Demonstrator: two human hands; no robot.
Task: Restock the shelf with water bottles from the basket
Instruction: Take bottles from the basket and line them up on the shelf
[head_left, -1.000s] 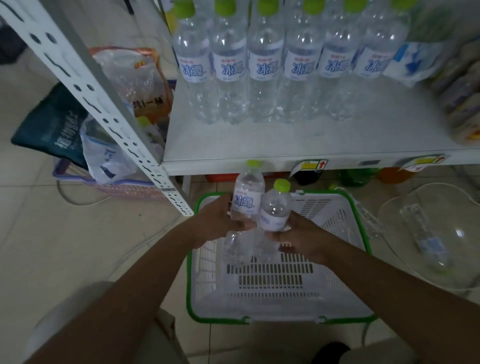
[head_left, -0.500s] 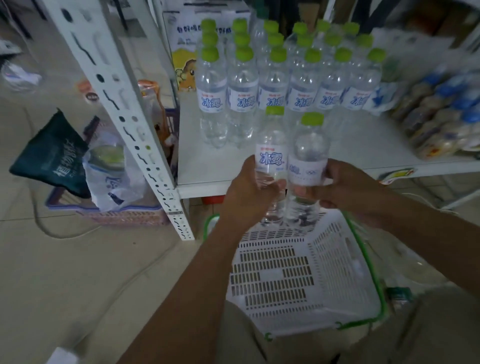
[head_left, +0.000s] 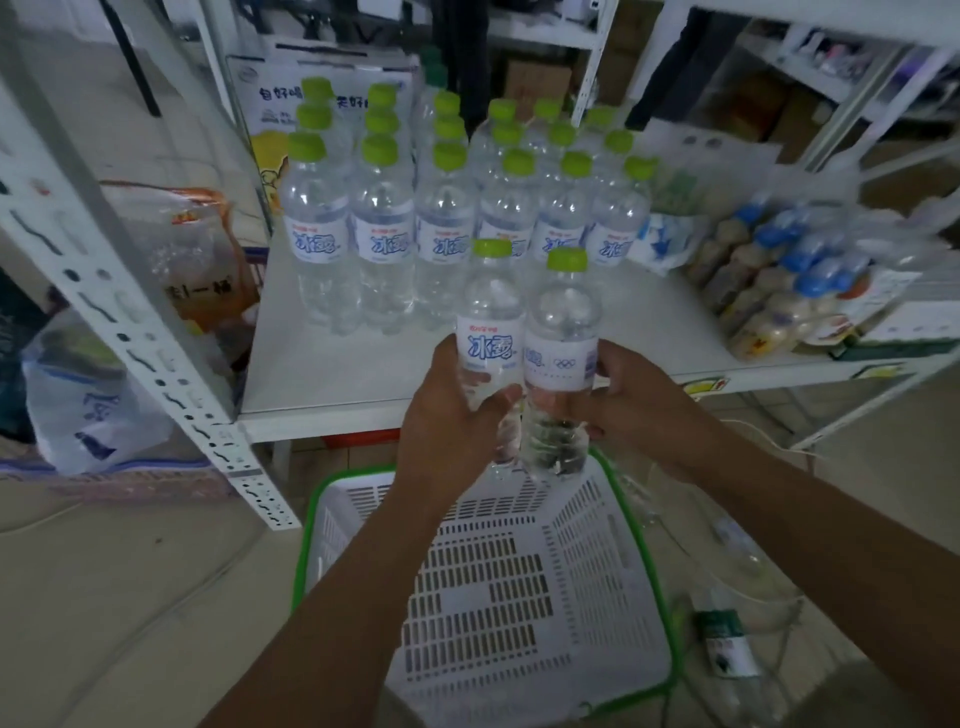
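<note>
Basket (head_left: 644, 561): white with a green rim, on the floor directly below the grip; no bottles visible in it, so these two look like the last of its load.
Left hand (head_left: 447, 431): closed around the lower body of the left bottle (head_left: 488, 322), thumb across the front, bottle upright.
Right hand (head_left: 639, 405): closed around the right bottle (head_left: 563, 332) just under its label.
Hold: bottles touching side by side, likely so both go down together.
Shelf (head_left: 332, 379): front strip bare, just beyond the grip, probably the drop spot.
Stocked bottles (head_left: 447, 234): green-capped rows further back, labels forward.
Change: half a second ago the pair was lower, nearer the shelf's front edge; a second ago it was down at the basket.
</note>
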